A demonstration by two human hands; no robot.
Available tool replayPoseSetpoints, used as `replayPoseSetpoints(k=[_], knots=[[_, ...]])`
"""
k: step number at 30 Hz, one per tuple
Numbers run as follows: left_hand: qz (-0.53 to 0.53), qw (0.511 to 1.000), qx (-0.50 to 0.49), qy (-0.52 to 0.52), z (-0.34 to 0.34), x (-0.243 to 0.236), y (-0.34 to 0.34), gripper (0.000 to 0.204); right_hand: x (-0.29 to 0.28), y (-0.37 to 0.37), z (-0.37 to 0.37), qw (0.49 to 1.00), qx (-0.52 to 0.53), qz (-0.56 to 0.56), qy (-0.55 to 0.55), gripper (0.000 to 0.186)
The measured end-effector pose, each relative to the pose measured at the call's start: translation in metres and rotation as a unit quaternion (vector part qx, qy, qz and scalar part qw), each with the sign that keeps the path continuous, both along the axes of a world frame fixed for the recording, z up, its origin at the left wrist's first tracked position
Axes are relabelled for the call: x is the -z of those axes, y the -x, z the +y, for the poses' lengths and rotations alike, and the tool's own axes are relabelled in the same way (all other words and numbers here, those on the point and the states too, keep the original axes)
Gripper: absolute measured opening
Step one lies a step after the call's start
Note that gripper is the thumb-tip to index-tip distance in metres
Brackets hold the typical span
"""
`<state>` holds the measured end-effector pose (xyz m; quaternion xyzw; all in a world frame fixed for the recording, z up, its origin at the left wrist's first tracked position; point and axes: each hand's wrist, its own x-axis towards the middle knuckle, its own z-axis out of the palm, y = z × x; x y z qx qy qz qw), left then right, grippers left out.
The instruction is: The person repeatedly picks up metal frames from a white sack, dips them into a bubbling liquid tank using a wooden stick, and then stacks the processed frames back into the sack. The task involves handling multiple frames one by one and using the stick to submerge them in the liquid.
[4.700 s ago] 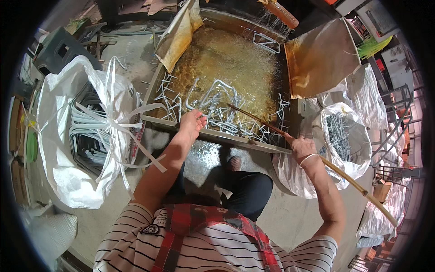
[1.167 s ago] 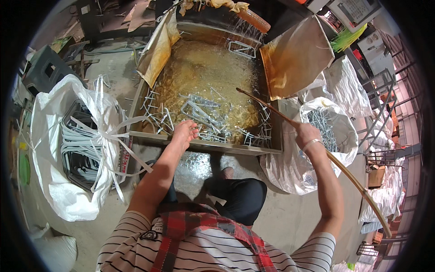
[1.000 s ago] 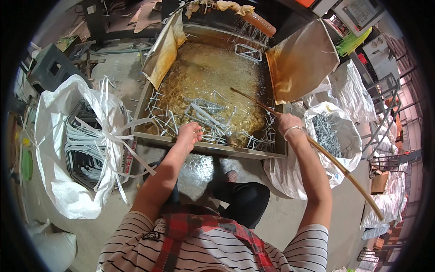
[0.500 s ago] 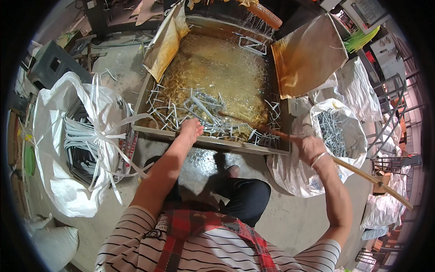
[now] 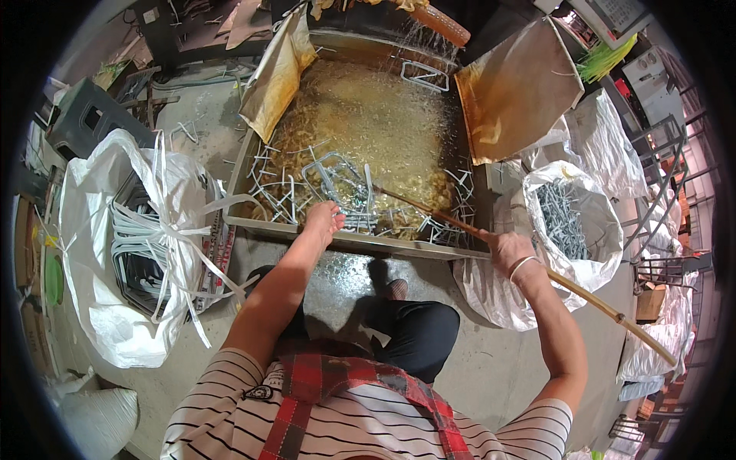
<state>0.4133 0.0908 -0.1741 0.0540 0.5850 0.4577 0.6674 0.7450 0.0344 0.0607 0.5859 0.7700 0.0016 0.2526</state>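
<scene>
My right hand [image 5: 512,253] is closed around a long bamboo stick [image 5: 586,297]. The stick slants across the tank's right front corner, and its far tip dips among the metal pieces in the water. Just above the front rim of the shallow metal tank [image 5: 399,247], my left hand [image 5: 324,221] hovers with loosely bent fingers and nothing visible in them. Grey bent-rod frames [image 5: 335,175] lie in the brownish water in front of it. Thin grey metal pieces [image 5: 268,184] are heaped along the tank's near left side, with others at its right side.
A white sack [image 5: 100,307] holding bent grey frames stands at the left. Another white sack [image 5: 606,222] with small metal pieces stands at the right. Water falls from an orange pipe [image 5: 441,27] at the back. Stained sheets [image 5: 521,92] flank the tank, and a single frame [image 5: 425,77] lies at its far end.
My right hand and the bamboo stick have shifted slightly left and nearer to me. The grey frames by the stick's tip have moved and spread apart. My left hand stays in place.
</scene>
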Motion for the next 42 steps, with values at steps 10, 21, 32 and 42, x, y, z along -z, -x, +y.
replayPoseSetpoints(k=[10, 21, 32, 42], knots=[[-0.029, 0.999, -0.02, -0.029, -0.001, -0.023, 0.006, 0.019, 0.023, 0.054, 0.018, 0.996, -0.049, 0.034, 0.071, 0.042], [-0.025, 0.998, -0.039, -0.037, -0.001, -0.026, 0.017, 0.017, 0.093, 0.098, 0.053, 0.999, 0.017, 0.05, -0.006, 0.019], [-0.023, 0.998, -0.022, -0.06, 0.0, -0.021, 0.015, 0.024, 0.101, 0.074, 0.046, 0.995, 0.072, 0.055, -0.033, 0.042], [0.001, 0.999, -0.012, -0.049, -0.002, -0.019, 0.005, 0.017, 0.062, 0.053, -0.005, 0.995, 0.051, 0.083, -0.015, 0.049]])
